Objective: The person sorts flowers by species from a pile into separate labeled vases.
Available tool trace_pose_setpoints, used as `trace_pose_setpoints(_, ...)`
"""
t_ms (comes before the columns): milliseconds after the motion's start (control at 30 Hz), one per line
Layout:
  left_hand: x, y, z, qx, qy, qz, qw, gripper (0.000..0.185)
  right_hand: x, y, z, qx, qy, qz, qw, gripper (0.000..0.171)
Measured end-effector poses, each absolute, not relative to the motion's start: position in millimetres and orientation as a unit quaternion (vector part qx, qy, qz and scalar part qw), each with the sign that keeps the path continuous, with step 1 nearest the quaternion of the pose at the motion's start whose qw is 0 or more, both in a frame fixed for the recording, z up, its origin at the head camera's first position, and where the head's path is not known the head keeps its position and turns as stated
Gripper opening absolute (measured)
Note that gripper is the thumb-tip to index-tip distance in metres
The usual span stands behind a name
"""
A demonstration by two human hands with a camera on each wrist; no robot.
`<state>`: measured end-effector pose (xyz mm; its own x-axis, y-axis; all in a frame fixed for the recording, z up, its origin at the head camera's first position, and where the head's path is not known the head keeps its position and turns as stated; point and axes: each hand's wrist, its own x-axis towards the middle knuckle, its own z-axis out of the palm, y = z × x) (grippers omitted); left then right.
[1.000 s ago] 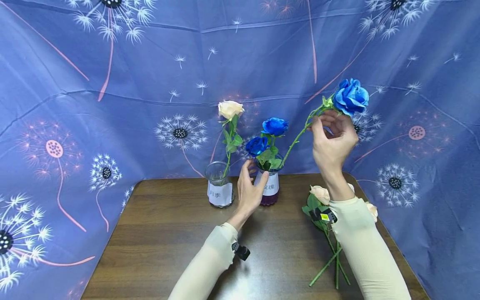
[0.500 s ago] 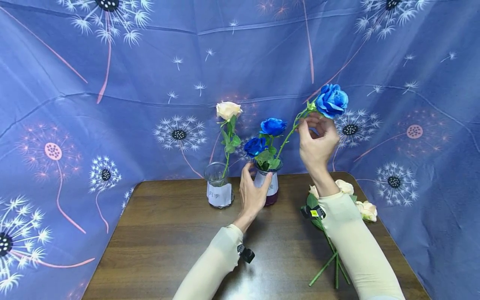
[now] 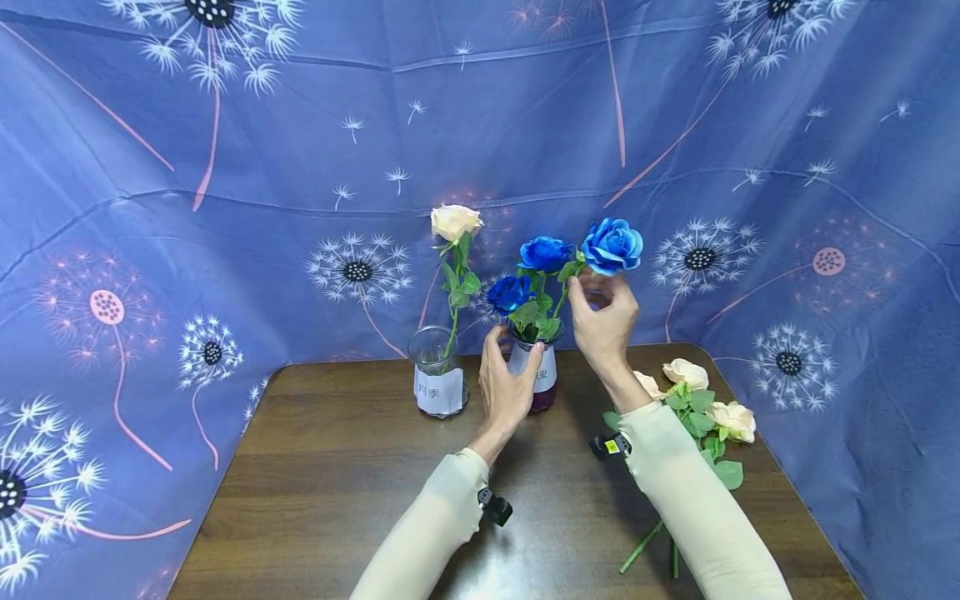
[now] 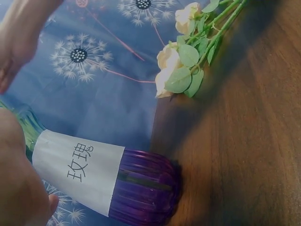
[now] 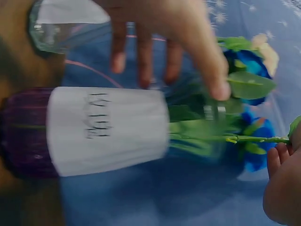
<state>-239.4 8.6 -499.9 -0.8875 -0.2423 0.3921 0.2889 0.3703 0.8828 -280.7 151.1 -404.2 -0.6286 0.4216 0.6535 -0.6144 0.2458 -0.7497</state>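
Observation:
My right hand [image 3: 606,329] pinches the stem of a light blue rose [image 3: 611,247] just under its bloom. In the right wrist view the green stem [image 5: 258,139] runs down into the mouth of a purple glass vase [image 5: 26,132] with a white paper label. My left hand [image 3: 506,387] curves round the vase's neck from the left, thumb at the front near the rim. Two darker blue roses [image 3: 546,253] with leaves stand in this vase. Through the purple base [image 4: 146,188] in the left wrist view, a dark stem shows inside.
Left of the purple vase stands a clear glass vase [image 3: 432,343], labelled too, with one cream rose [image 3: 455,222] upright in it. Several cream roses [image 3: 735,421] lie on the wooden table [image 3: 322,467] at the right, partly under my right forearm. A blue dandelion-print cloth [image 3: 285,150] hangs behind.
My right hand has come down and to the left with the light blue rose, whose stem sinks deeper into the purple vase. My left hand has shifted slightly right, closer round the neck.

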Motion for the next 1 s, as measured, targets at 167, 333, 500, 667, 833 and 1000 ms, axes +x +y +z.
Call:
trace_pose_setpoints(167,-240,9,-501,-0.014,-0.794,-0.558,0.239,0.066,-281,147,-433,0.067,-0.688,0.598,0.405,0.020)
trace_pose_setpoints(333,-241,9,-501,-0.016,-0.793,-0.561,0.239,0.065,-279,144,-453,0.051,-0.706,0.584,0.398,0.019)
trace_pose_setpoints(500,-241,8,-501,-0.016,-0.789,-0.567,0.236,0.065,-278,143,-465,0.049,-0.725,0.568,0.387,0.015)
trace_pose_setpoints(667,-241,8,-502,-0.019,-0.785,-0.572,0.238,0.065,-273,144,-472,0.045,-0.738,0.560,0.372,0.014)
trace_pose_setpoints(833,-241,8,-502,-0.018,-0.782,-0.575,0.238,0.066,-260,147,-482,0.026,-0.732,0.579,0.359,0.019)
trace_pose_setpoints(1000,-241,8,-501,-0.022,-0.783,-0.574,0.239,0.065,-240,152,-497,0.033,-0.708,0.613,0.350,0.023)
